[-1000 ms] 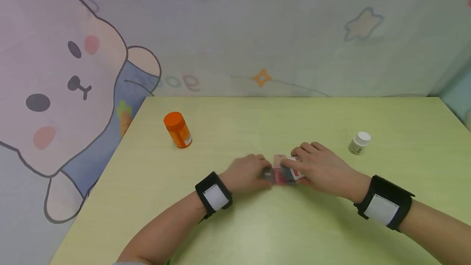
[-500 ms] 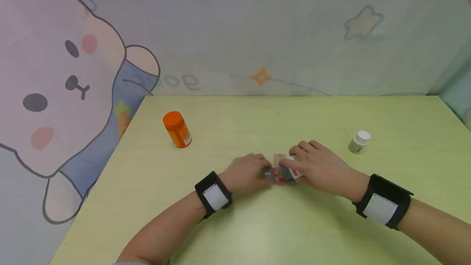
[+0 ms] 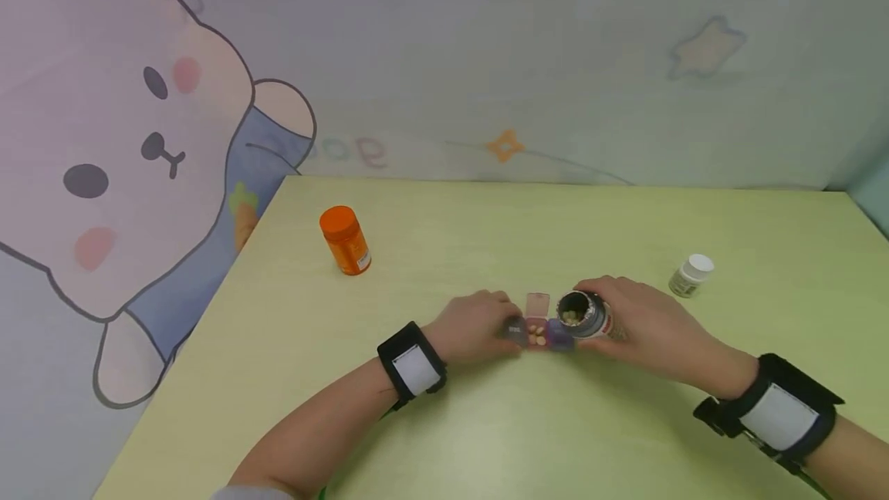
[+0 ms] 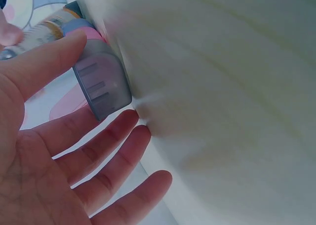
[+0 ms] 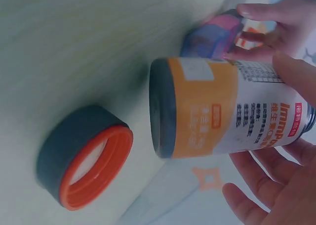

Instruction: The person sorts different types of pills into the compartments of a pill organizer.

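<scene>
My left hand point(image 3: 474, 329) pinches the grey end of a small pill organizer point(image 4: 104, 81) between thumb and index finger; the other fingers are spread. The pink compartment's lid point(image 3: 538, 305) stands open, and several pale tablets point(image 3: 536, 332) lie inside. Beside it is a purple compartment point(image 3: 559, 336). Just right of the organizer, my right hand point(image 3: 649, 334) grips a vitamin bottle point(image 5: 207, 106) with an orange and white label. The bottle is uncapped, and tablets show through its mouth. In the right wrist view, its dark cap point(image 5: 84, 156) lies on the table, orange inside showing.
An orange jar point(image 3: 346, 241) with an orange lid stands at the left of the table point(image 3: 444, 238). A small white-capped bottle point(image 3: 691, 276) stands at the right, beyond my right hand. A printed cloth point(image 3: 417, 60) hangs behind the table.
My right hand has drawn the bottle right, off the organizer, and turned its mouth upward. The pink compartment's tablets now show plainly. My left hand keeps its hold; the head view has shifted slightly.
</scene>
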The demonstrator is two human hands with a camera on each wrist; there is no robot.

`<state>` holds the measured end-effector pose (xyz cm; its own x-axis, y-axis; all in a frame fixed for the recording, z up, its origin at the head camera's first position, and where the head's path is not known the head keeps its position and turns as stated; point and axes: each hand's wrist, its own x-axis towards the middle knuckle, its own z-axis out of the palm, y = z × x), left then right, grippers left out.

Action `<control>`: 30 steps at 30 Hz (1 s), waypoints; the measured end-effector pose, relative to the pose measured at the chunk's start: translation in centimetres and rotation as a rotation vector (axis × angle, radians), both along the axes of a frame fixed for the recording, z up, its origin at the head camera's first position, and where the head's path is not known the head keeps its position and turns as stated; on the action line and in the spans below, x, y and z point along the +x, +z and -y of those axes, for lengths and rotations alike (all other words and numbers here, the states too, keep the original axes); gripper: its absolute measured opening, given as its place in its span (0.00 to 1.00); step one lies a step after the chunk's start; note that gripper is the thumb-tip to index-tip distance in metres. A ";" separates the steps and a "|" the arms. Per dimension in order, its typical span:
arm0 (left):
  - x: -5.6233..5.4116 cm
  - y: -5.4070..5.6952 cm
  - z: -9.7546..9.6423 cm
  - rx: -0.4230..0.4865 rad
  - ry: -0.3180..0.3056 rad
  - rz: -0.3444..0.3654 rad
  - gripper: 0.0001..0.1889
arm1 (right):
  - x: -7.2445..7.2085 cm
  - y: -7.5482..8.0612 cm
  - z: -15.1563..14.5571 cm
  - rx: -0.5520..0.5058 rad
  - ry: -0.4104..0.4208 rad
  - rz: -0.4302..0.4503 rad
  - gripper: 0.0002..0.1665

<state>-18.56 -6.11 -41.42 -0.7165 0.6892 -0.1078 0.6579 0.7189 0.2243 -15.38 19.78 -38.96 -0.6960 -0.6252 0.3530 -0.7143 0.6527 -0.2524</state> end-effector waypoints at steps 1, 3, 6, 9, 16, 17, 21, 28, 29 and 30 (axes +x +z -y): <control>0.0 0.0 -0.1 -0.001 -0.004 0.002 0.26 | 0.4 0.1 -0.3 -0.031 -0.019 0.024 0.40; 0.0 -0.1 -0.3 -0.008 -0.005 0.012 0.26 | 1.2 0.3 -0.8 -0.075 -0.045 0.063 0.41; 0.1 0.0 -0.5 -0.012 0.002 0.024 0.25 | 2.4 0.5 -0.8 -0.147 -0.045 0.178 0.41; 0.2 0.1 -0.5 -0.010 0.003 0.025 0.25 | 3.3 0.4 -0.2 -0.227 -0.004 0.300 0.39; 0.3 0.3 -0.3 0.004 0.022 0.020 0.24 | 4.6 -0.8 2.0 -0.325 0.141 0.366 0.34; 0.3 0.2 -0.2 0.003 0.026 0.020 0.24 | 4.7 -1.1 2.2 -0.334 0.156 0.360 0.34; 0.5 -0.2 0.0 0.014 0.033 0.019 0.23 | 4.9 -2.1 2.7 -0.364 0.194 0.354 0.36; 0.3 0.0 0.0 0.035 0.045 0.026 0.28 | 5.0 -2.0 2.5 -0.316 0.164 0.378 0.42; 0.4 0.0 0.0 0.050 0.054 0.039 0.30 | 5.0 -1.9 2.2 -0.308 0.159 0.387 0.43; 0.5 0.1 0.0 0.074 0.069 0.052 0.32 | 5.1 -1.8 1.8 -0.300 0.157 0.393 0.44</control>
